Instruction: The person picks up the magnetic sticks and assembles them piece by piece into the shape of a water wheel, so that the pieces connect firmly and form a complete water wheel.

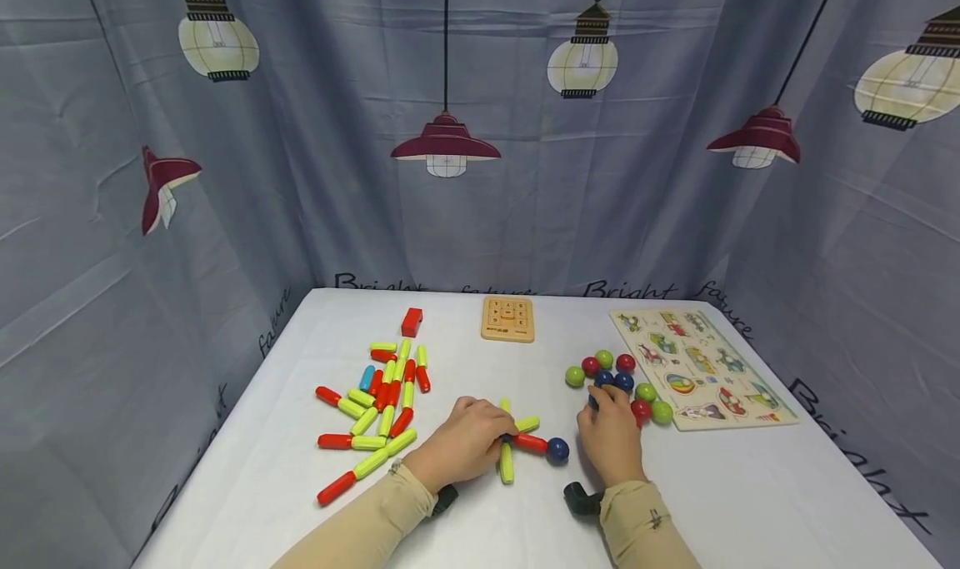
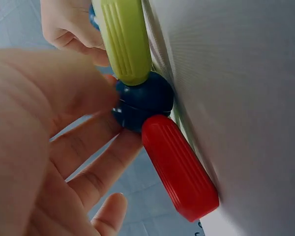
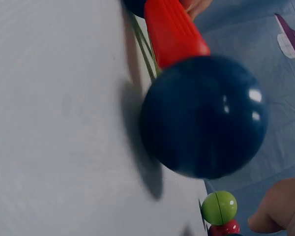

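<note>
- Left hand: pinches the hub ball between thumb and forefinger, the other fingers spread below.
- Right hand: bends fingers and thumb close about a blue ball, small gap between them; lies at the near left side of the ball cluster.
- Hub ball: lies mid-counter, under left fingertips; joins several sticks.
- From hub, head view: yellow stick toward the near edge, two more yellow ones pointing away, red stick to the right.
- End ball, dark blue: caps that red stick's right end; lies between both hands, apart from the right.
- Left wrist view: another stick end in red at the hub; cannot tell from overhead, covered by left hand.
- Ball cluster: mixes green, red, blue; borders the picture board at right.
- Loose sticks, red and yellow, scattered at left; includes one blue stick.
- Behind these: red block; farther right, number board.
- White counter under everything; lamp-print curtain behind.
</note>
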The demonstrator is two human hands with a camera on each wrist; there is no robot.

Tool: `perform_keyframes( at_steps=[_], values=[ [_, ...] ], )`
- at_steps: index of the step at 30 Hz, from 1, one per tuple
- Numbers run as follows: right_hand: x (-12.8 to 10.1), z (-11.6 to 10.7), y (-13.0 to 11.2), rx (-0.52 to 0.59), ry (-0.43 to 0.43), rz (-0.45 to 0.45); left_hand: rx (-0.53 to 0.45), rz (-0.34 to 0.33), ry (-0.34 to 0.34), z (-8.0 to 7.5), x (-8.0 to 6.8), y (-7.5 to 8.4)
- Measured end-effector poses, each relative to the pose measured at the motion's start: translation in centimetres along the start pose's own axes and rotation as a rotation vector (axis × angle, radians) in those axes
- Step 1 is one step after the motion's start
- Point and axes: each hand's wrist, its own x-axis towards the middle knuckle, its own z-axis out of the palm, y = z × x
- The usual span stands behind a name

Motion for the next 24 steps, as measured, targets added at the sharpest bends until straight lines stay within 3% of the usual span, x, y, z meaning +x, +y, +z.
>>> perform_keyframes(
  at_steps=[9,18,24],
  values=[
    [0.0,-0.1,-0.1,0.02,0.01,0.01,0.028,0.003,0.077,-0.1,0.0,-0.1],
    [-0.3,-0.1,-0.6,-0.003,-0.142,0.013,0.064,-0.047,0.068,0.4,0.4,-0.3],
    [-0.7,0.3,-1.2,0.131,-0.245,0.034,0.046,-0.033,0.091,0.5,0.5,-0.3]
  ],
)
